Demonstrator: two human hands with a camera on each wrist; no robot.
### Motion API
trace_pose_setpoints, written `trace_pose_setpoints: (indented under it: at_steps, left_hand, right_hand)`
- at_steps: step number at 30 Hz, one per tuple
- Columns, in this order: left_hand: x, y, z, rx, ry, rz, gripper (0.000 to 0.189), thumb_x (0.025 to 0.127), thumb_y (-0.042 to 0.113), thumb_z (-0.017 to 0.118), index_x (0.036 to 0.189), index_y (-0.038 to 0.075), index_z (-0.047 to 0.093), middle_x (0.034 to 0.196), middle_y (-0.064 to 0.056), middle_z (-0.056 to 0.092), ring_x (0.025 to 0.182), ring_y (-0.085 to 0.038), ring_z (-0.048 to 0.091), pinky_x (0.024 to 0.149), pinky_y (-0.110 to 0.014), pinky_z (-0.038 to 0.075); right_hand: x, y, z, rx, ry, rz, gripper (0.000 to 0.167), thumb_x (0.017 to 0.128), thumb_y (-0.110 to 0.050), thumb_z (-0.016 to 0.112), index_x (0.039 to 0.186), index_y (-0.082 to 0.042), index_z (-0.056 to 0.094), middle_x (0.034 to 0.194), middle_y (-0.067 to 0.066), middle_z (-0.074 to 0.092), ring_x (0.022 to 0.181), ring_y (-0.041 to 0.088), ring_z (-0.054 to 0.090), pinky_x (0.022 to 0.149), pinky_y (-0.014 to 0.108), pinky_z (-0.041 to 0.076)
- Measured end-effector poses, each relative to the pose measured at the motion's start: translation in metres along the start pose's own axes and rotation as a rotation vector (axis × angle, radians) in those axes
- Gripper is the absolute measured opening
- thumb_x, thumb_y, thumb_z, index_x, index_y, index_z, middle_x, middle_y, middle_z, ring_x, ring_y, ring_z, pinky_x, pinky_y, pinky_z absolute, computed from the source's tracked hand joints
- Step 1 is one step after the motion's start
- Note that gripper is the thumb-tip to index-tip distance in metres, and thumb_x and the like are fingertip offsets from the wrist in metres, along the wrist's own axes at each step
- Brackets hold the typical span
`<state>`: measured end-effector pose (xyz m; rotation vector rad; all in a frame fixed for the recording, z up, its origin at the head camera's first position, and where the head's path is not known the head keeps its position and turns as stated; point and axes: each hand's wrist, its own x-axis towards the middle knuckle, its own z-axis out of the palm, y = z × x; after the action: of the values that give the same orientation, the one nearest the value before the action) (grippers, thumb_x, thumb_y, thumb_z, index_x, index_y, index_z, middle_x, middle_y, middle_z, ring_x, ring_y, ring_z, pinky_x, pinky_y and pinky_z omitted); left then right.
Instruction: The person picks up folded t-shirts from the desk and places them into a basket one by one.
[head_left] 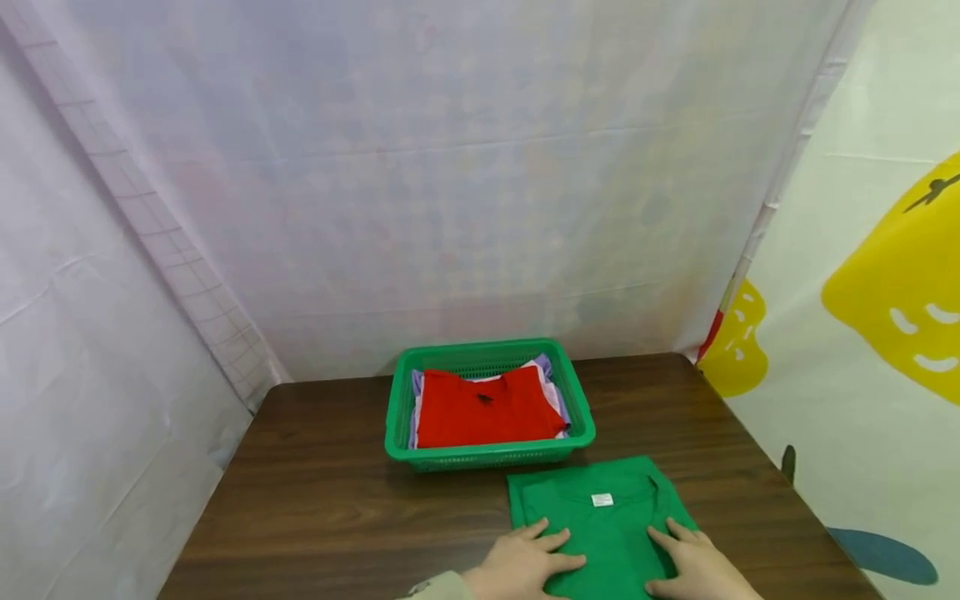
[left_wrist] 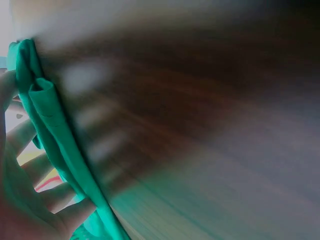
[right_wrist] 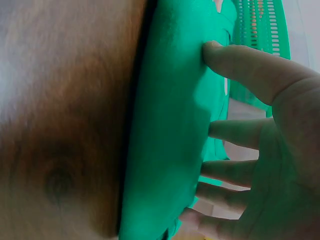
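Observation:
A folded green T-shirt [head_left: 611, 525] lies on the table with its neckline and white label [head_left: 602, 500] facing up. My left hand [head_left: 517, 562] rests on its left part, fingers spread. On the right part, the fingertips of my right hand [head_left: 693, 562] touch the cloth, also spread. In the left wrist view, the fingers lie along the layered edge of the green T-shirt [left_wrist: 55, 120]. The right wrist view has the thumb and fingertips against the rounded fold of the green T-shirt [right_wrist: 170, 120]. Neither hand grips the cloth.
Behind the T-shirt stands a green plastic basket [head_left: 495, 455]. It holds a folded red garment [head_left: 480, 417] on top of white and purple ones. The brown wooden table [head_left: 315, 500] meets hanging white cloth [head_left: 450, 208] at the back.

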<state>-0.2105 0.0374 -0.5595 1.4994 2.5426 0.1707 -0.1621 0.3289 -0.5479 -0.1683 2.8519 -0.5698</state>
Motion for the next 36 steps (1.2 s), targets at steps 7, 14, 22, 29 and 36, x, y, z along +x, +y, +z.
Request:
trace_pose_setpoints:
  at_steps: [7,14,22,29,36]
  left_hand:
    - [-0.018,-0.009,-0.002,-0.038,0.024,0.032,0.055,0.095,0.056,0.05,0.145,0.034,0.045,0.15,0.001,0.039,0.135,-0.028,0.039,0.105,-0.036,0.038]
    - [-0.031,-0.017,-0.001,-0.05,0.045,0.034,0.056,0.093,0.059,0.05,0.144,0.034,0.047,0.148,0.0,0.042,0.134,-0.03,0.041,0.104,-0.038,0.04]
    - [-0.049,-0.028,0.0,-0.101,0.07,0.02,0.054,0.094,0.057,0.05,0.142,0.033,0.049,0.147,0.0,0.043,0.134,-0.031,0.04,0.103,-0.041,0.041]
    - [-0.066,-0.036,0.002,-0.141,0.101,-0.005,0.05,0.095,0.055,0.05,0.141,0.034,0.051,0.146,0.0,0.044,0.135,-0.031,0.04,0.104,-0.041,0.04]
    - [-0.08,-0.039,0.0,-0.159,0.123,-0.046,0.046,0.097,0.054,0.049,0.138,0.034,0.055,0.144,0.001,0.047,0.134,-0.03,0.041,0.103,-0.042,0.041]
  right_hand:
    - [0.002,-0.015,0.0,0.034,0.003,-0.02,0.077,0.07,-0.044,0.082,0.127,0.004,0.06,0.13,0.038,0.046,0.113,0.059,0.043,0.084,0.068,0.042]
    - [0.004,-0.022,0.006,0.044,0.026,-0.056,0.072,0.068,-0.039,0.084,0.125,0.002,0.063,0.129,0.034,0.049,0.116,0.056,0.043,0.087,0.065,0.042]
    - [0.006,-0.038,0.011,0.029,0.057,-0.102,0.067,0.068,-0.033,0.085,0.122,0.0,0.065,0.128,0.03,0.051,0.115,0.052,0.045,0.087,0.064,0.044]
    - [0.009,-0.051,0.018,0.0,0.073,-0.153,0.067,0.068,-0.035,0.084,0.122,0.0,0.065,0.126,0.028,0.052,0.115,0.05,0.046,0.087,0.063,0.045]
    - [0.013,-0.06,0.022,0.001,0.039,-0.191,0.068,0.069,-0.036,0.083,0.123,0.001,0.064,0.125,0.028,0.052,0.115,0.051,0.045,0.086,0.064,0.044]
